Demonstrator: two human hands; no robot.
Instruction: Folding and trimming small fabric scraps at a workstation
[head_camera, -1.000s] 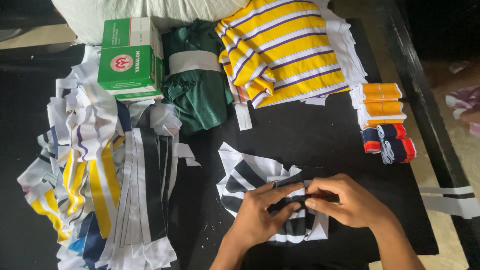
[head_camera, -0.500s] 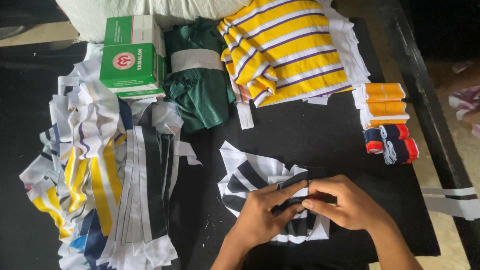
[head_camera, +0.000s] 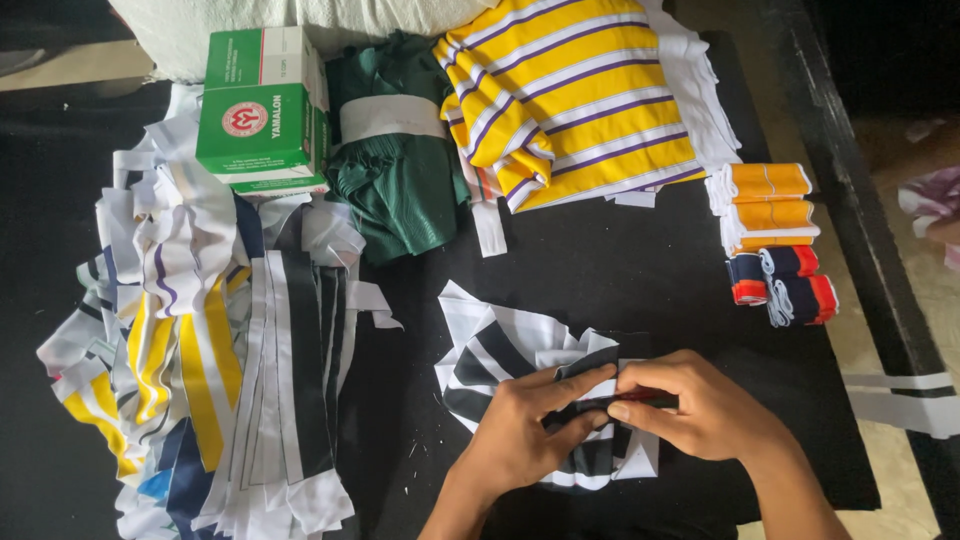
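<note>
My left hand (head_camera: 535, 425) and my right hand (head_camera: 695, 405) meet over a small stack of black-and-white striped fabric pieces (head_camera: 500, 350) at the front of the black table (head_camera: 620, 270). The fingers of both hands pinch a dark strip on top of the stack. A small red object shows between my right fingertips; I cannot tell what it is. The lower part of the stack is hidden under my hands.
A big heap of striped fabric strips (head_camera: 210, 350) lies at the left. Behind it stands a green and white box (head_camera: 262, 120), with a green fabric bundle (head_camera: 395, 170) and a yellow striped cloth (head_camera: 570, 100) beside it. Orange rolls (head_camera: 765, 200) and navy-red rolls (head_camera: 790, 290) sit at the right edge.
My hands stay on the striped stack; the fingers have shifted slightly on the dark strip. Nothing else on the table has moved.
</note>
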